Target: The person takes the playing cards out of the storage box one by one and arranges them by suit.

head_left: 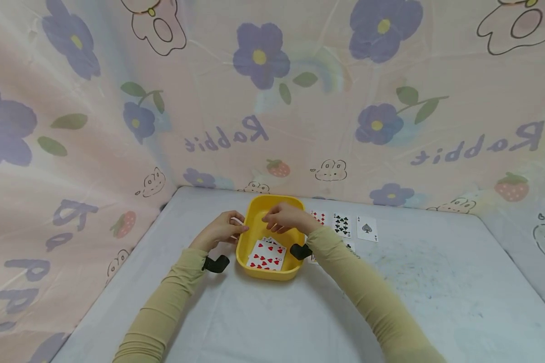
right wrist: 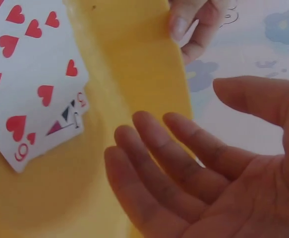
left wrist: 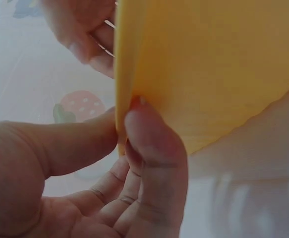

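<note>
A yellow plastic basin point(head_left: 250, 269) stands on the table, with several playing cards point(head_left: 267, 256) overlapping inside it. Hearts face up on the top cards, one of them a six of hearts point(right wrist: 45, 94). My left hand point(head_left: 220, 229) is at the basin's left side; in the left wrist view, thumb and index finger point(left wrist: 156, 144) pinch its wall at the rim. Over the far part of the basin hovers my right hand point(head_left: 290, 218). The right wrist view shows its fingers point(right wrist: 174, 144) loosely bent and apart, with nothing between them.
To the right of the basin, playing cards lie face up in rows, among them a ten of clubs point(head_left: 342, 225) and an ace of spades point(head_left: 367, 229). My right forearm hides some. A printed cloth point(head_left: 300, 121) hangs behind the white-covered table point(head_left: 263, 322).
</note>
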Demonstrator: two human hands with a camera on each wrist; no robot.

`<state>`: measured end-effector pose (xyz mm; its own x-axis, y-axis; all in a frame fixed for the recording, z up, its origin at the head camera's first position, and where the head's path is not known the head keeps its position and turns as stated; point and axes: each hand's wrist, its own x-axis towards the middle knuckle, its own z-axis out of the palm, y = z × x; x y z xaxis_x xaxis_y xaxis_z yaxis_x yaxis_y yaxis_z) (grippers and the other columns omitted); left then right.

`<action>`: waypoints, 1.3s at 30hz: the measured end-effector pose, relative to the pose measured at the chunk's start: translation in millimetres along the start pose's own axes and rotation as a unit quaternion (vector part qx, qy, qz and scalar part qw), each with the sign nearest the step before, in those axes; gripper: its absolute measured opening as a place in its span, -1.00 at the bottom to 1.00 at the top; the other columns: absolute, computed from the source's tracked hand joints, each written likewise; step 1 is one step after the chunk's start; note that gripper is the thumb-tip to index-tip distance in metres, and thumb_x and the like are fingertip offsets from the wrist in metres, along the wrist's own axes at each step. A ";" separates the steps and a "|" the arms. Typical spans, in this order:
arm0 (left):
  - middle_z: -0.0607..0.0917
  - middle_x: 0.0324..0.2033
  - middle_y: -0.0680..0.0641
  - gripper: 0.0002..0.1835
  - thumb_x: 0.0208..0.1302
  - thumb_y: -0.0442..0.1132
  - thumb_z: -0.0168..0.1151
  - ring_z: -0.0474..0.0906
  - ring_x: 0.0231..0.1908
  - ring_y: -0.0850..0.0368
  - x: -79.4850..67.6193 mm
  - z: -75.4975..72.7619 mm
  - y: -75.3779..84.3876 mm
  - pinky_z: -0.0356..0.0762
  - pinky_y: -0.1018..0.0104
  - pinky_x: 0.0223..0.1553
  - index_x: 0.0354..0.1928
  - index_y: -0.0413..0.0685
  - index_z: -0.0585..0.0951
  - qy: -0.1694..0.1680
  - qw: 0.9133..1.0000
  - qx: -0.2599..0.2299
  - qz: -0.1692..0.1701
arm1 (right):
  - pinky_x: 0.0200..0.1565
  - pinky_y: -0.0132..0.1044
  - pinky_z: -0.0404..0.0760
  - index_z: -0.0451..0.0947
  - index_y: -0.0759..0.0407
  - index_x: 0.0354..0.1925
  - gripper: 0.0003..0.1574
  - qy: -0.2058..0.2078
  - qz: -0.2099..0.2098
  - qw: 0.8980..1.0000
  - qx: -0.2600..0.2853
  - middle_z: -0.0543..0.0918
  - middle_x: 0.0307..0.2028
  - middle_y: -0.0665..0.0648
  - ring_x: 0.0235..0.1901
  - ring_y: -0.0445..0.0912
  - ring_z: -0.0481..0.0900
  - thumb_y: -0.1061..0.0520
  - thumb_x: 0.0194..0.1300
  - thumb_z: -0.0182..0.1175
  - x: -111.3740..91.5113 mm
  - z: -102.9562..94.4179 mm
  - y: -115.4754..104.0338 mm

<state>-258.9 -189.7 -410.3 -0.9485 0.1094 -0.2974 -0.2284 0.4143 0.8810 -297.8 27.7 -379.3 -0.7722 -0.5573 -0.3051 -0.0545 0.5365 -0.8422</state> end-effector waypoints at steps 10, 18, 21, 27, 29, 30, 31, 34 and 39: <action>0.63 -0.26 -0.19 -0.67 0.32 -0.27 0.23 0.57 -0.39 0.05 0.1 0.1 -1.2 0.64 0.23 -0.40 0.04 -0.23 0.42 -0.001 1.000 -0.001 0.005 | -0.06 -0.07 0.58 0.49 0.30 0.06 -0.43 -0.031 0.050 0.997 -0.047 0.60 -0.12 0.26 -0.11 0.13 0.54 -0.13 0.33 0.17 4.7 5.2 10.9; 0.63 -0.26 -0.17 -0.67 0.31 -0.25 0.24 0.56 -0.38 0.04 -0.1 0.6 -0.1 0.64 0.22 -0.37 0.03 -0.21 0.43 0.002 1.000 0.004 0.004 | -0.09 -0.05 0.59 0.45 0.30 0.10 -0.40 -0.056 0.055 0.997 -0.023 0.58 -0.11 0.29 -0.13 0.16 0.57 -0.13 0.33 0.16 0.8 6.8 11.7; 0.63 -0.27 -0.17 -0.67 0.31 -0.25 0.24 0.56 -0.38 0.04 0.1 0.5 0.3 0.65 0.22 -0.37 0.03 -0.20 0.43 0.003 1.000 0.006 0.004 | -0.10 -0.05 0.60 0.44 0.29 0.11 -0.41 -0.064 0.058 0.996 -0.013 0.57 -0.11 0.31 -0.17 0.17 0.59 -0.13 0.34 0.16 -0.8 7.4 11.3; 0.63 -0.27 -0.17 -0.67 0.31 -0.25 0.24 0.56 -0.39 0.05 1.5 0.1 -0.2 0.65 0.23 -0.38 0.03 -0.20 0.43 0.000 1.000 0.005 0.006 | -0.12 -0.12 0.61 0.47 0.28 0.08 -0.42 -0.040 0.064 0.996 -0.054 0.59 -0.17 0.26 -0.18 0.11 0.57 -0.15 0.33 0.16 0.7 7.2 12.6; 0.63 -0.26 -0.17 -0.67 0.31 -0.24 0.24 0.56 -0.38 0.05 1.6 0.1 -0.3 0.64 0.23 -0.37 0.04 -0.20 0.43 0.002 1.000 0.005 0.004 | -0.14 -0.13 0.62 0.48 0.26 0.07 -0.43 -0.034 0.065 0.996 -0.057 0.60 -0.18 0.25 -0.19 0.11 0.58 -0.15 0.33 0.17 0.9 7.3 13.2; 0.63 -0.26 -0.17 -0.67 0.31 -0.23 0.24 0.56 -0.37 0.04 1.4 0.0 -0.4 0.64 0.23 -0.37 0.04 -0.19 0.43 0.003 1.000 0.007 0.001 | -0.15 -0.13 0.63 0.48 0.26 0.06 -0.44 -0.035 0.066 0.996 -0.054 0.61 -0.18 0.25 -0.20 0.11 0.60 -0.15 0.33 0.17 0.7 7.5 13.4; 0.63 -0.25 -0.17 -0.67 0.31 -0.23 0.24 0.56 -0.37 0.04 1.1 0.0 -0.5 0.64 0.23 -0.36 0.04 -0.18 0.43 0.004 1.000 0.009 -0.002 | -0.16 -0.12 0.63 0.48 0.25 0.06 -0.44 -0.038 0.067 0.996 -0.049 0.61 -0.18 0.26 -0.20 0.12 0.61 -0.15 0.33 0.17 0.3 7.8 13.4; 0.62 -0.23 -0.17 -0.66 0.32 -0.22 0.24 0.56 -0.35 0.03 0.1 0.3 -0.7 0.64 0.22 -0.34 0.05 -0.17 0.43 0.007 1.000 0.015 -0.009 | -0.17 -0.09 0.64 0.47 0.26 0.06 -0.44 -0.054 0.070 0.996 -0.032 0.62 -0.17 0.29 -0.20 0.16 0.63 -0.14 0.33 0.16 -1.4 9.4 13.2; 0.62 -0.23 -0.16 -0.67 0.33 -0.22 0.22 0.56 -0.34 0.04 -2.1 0.7 -0.4 0.64 0.19 -0.31 0.05 -0.17 0.42 0.006 1.000 0.018 -0.010 | -0.19 -0.10 0.64 0.48 0.29 0.05 -0.44 -0.065 0.069 0.995 -0.033 0.63 -0.18 0.29 -0.23 0.15 0.64 -0.14 0.34 0.15 -2.4 11.7 13.6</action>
<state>-256.7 -189.5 -410.3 -0.9465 0.0908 -0.3098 -0.2390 0.4479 0.8615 -289.3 28.9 -395.2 -0.6878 -0.5505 -0.4732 0.0008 0.6513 -0.7588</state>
